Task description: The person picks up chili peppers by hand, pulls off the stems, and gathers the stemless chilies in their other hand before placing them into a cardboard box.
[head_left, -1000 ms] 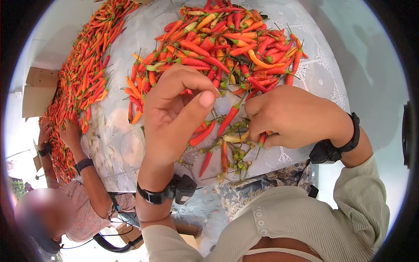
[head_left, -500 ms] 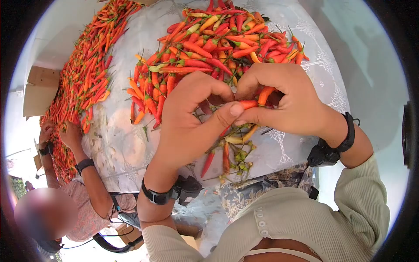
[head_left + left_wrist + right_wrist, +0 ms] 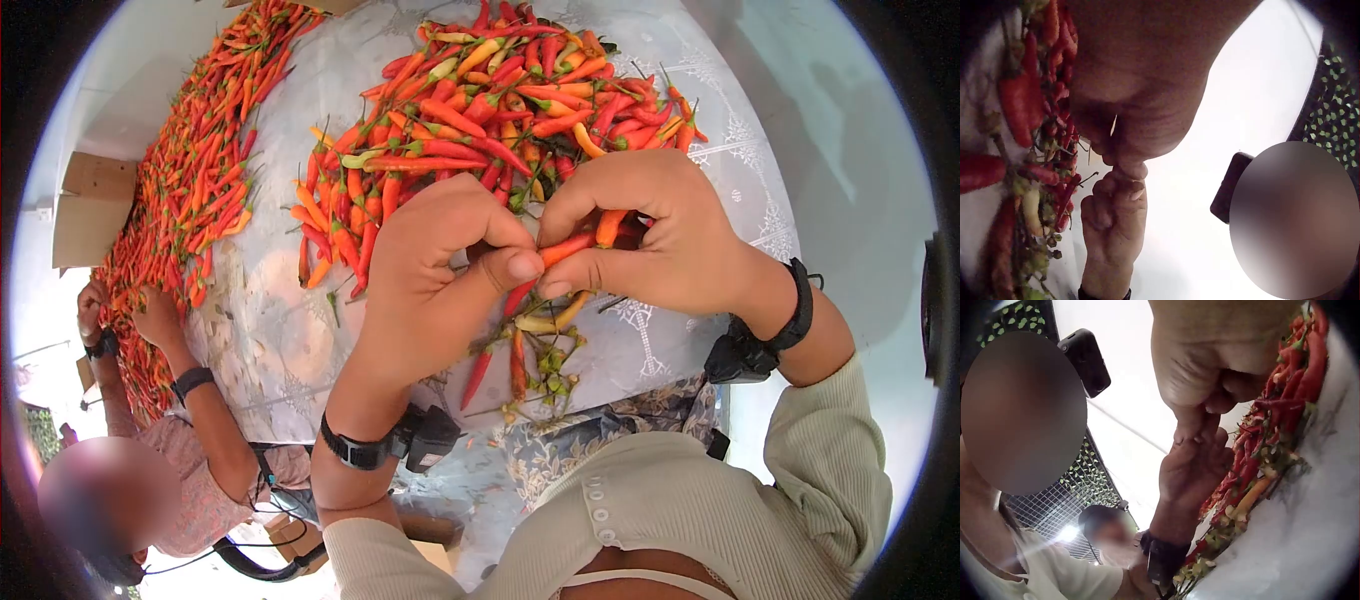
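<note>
My two hands meet at the fingertips over the near side of the chili pile [image 3: 450,115]. Between thumb and forefinger my right hand [image 3: 690,245] pinches an orange-red chili pepper [image 3: 567,248]. A second orange chili [image 3: 609,229] sits within the curl of that hand. My left hand [image 3: 425,285] pinches the other end of the pinched pepper, thumb against its tip; the stem there is hidden by the fingers. Both wrist views show the fingertips together beside the peppers. Below the hands lie green stem ends [image 3: 552,372], a yellowish chili [image 3: 537,323] and a few red ones.
A long heap of chilies [image 3: 200,165] spreads along the table's left side, with a cardboard box [image 3: 95,210] beside it. Another person's hands [image 3: 155,318] work at that heap. The patterned tablecloth [image 3: 270,330] shows between heap and pile.
My hands were apart, the right low near the stem ends. The right has risen with chilies and the left has moved right to meet it; since then the fingertips have shifted only slightly.
</note>
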Available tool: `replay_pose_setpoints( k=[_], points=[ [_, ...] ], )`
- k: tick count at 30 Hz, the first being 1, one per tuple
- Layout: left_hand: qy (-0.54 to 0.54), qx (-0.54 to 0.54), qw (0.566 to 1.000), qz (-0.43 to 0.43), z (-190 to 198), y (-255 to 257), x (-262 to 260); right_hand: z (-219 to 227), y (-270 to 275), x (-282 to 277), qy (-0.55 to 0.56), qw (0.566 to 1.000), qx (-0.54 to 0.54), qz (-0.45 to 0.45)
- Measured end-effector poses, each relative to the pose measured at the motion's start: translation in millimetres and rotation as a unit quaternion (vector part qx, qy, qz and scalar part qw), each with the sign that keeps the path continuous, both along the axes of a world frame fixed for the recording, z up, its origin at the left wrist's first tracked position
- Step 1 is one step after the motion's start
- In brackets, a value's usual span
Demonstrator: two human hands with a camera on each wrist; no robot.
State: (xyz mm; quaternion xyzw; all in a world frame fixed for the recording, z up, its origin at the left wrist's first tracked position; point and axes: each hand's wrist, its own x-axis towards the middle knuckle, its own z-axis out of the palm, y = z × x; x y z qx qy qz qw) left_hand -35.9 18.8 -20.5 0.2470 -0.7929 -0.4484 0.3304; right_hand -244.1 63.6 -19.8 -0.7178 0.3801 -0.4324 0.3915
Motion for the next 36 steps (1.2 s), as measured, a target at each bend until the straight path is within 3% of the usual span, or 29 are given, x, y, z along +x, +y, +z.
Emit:
replay_pose_setpoints(
  k=[13,15,19,22,26,27,29,31,36],
  points=[
    [0.08,0.042,0.994,-0.065,3,2,0,0,-1,-1,-0.094,0.986,0.124,0.063],
    [0.097,0.06,0.993,-0.037,3,3,2,-4,-1,0,-0.103,0.984,0.129,0.065],
    [0.148,0.141,0.979,0.014,-2,-1,11,1,-10,-7,-0.23,0.926,0.296,0.04],
    [0.174,0.223,0.955,0.085,7,3,5,3,-18,-11,-0.382,0.843,0.377,0.042],
    [0.018,0.047,0.99,0.134,1,5,-3,8,-22,-10,-0.447,0.784,0.43,0.011],
    [-0.015,0.001,0.991,0.135,2,7,-4,6,-23,-12,-0.457,0.78,0.426,0.038],
    [-0.096,-0.102,0.983,0.12,5,10,-4,2,-25,-16,-0.476,0.77,0.414,0.091],
    [-0.188,-0.212,0.955,0.086,9,12,-4,2,-25,-16,-0.478,0.776,0.405,0.077],
    [-0.257,-0.227,0.938,0.043,5,17,-10,5,-24,-15,-0.472,0.783,0.404,0.045]
  ],
)
